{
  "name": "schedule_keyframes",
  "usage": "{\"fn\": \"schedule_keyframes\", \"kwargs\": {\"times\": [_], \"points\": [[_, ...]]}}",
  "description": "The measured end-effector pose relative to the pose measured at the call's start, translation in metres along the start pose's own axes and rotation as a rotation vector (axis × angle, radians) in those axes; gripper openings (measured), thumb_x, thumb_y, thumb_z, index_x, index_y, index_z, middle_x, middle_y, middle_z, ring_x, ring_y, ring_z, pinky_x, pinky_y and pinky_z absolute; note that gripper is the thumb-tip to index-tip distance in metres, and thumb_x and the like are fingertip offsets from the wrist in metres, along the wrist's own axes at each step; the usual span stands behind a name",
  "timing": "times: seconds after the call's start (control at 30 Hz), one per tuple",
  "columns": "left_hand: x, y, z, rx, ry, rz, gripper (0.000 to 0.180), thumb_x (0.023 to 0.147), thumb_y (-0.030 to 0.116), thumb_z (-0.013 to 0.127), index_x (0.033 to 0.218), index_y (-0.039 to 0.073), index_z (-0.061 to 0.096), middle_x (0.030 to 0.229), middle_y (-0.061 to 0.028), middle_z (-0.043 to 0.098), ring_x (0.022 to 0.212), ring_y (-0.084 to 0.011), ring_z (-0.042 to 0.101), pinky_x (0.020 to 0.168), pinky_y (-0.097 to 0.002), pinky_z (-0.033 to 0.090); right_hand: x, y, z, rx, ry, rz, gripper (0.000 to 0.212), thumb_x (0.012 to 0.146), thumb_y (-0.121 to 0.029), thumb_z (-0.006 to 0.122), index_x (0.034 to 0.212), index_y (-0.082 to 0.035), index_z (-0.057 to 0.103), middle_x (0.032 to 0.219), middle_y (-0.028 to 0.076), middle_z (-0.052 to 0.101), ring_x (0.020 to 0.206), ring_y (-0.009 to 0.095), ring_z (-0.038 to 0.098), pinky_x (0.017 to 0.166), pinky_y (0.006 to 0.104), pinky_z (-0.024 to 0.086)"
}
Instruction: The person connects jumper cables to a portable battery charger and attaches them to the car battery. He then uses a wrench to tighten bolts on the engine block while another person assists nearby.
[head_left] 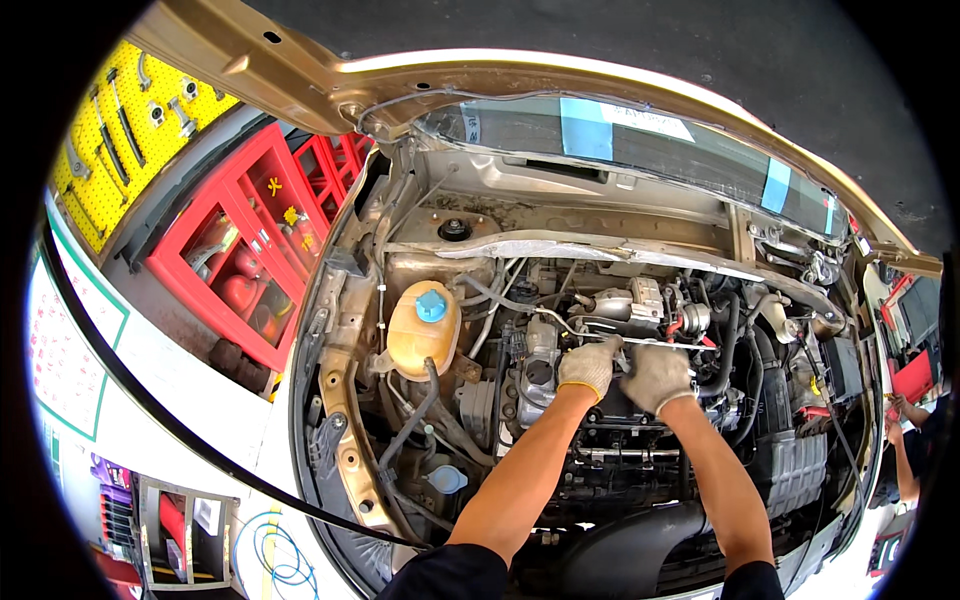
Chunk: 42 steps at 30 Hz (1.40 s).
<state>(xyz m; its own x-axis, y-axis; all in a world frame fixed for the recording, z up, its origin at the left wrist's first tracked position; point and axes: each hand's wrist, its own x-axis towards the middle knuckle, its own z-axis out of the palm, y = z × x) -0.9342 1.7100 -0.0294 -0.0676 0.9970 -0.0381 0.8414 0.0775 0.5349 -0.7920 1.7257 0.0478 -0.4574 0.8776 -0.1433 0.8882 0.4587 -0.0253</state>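
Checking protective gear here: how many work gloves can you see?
2: one on the left hand and one on the right hand, both over the engine. Others may be hidden.

We note bright light, washed-out whites at lower left, shadow inside the engine bay [352, 455], and marked edge distortion.

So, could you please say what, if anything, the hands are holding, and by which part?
That cannot be told: a metal bar shows beside the gloved left hand and right hand, but their backs hide any grip.
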Motion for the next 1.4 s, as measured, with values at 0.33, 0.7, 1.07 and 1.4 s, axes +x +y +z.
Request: {"fn": "schedule_keyframes", "kwargs": {"times": [0.33,0.7,1.07,1.4], "points": [[0.007,0.014,0.004,-0.012,-0.008,0.010,0.046,0.102,0.015,0.048,0.145,0.028,0.056,0.108,-0.0246,0.074,0.100,-0.0442,0.072,0.087,-0.0537,0.057,0.008,0.032,0.024,-0.229,0.290,-0.023,0.030,0.085,-0.028,0.071,0.101,-0.003,0.074,0.106,0.019,0.073,0.098,0.034,0.071,0.089,0.0453,0.056],[0.004,0.006,0.005,0.008,0.004,-0.011,0.043,0.099,0.013,0.054,0.140,0.026,0.060,0.106,-0.0251,0.074,0.100,-0.0434,0.073,0.086,-0.0538,0.057,0.002,0.014,0.013,-0.283,0.105,-0.040,0.035,0.086,-0.025,0.069,0.110,0.001,0.073,0.110,0.019,0.073,0.105,0.034,0.069,0.101,0.0447,0.050],[0.000,-0.003,0.005,-0.003,0.034,0.007,0.042,0.101,0.017,0.053,0.142,0.025,0.058,0.105,-0.0239,0.074,0.100,-0.0441,0.072,0.086,-0.0538,0.057,-0.013,-0.017,0.021,-0.107,0.059,-0.105,0.049,0.084,-0.030,0.070,0.119,0.003,0.068,0.113,0.021,0.070,0.102,0.038,0.070,0.096,0.0448,0.054],[-0.001,-0.004,0.003,-0.021,0.012,-0.011,0.045,0.099,0.013,0.051,0.142,0.025,0.057,0.110,-0.0245,0.073,0.103,-0.0441,0.072,0.088,-0.0539,0.057,-0.015,-0.023,0.019,0.011,-0.173,-0.083,0.041,0.087,-0.028,0.069,0.114,0.003,0.072,0.093,0.021,0.073,0.095,0.036,0.072,0.095,0.0430,0.055]]}}
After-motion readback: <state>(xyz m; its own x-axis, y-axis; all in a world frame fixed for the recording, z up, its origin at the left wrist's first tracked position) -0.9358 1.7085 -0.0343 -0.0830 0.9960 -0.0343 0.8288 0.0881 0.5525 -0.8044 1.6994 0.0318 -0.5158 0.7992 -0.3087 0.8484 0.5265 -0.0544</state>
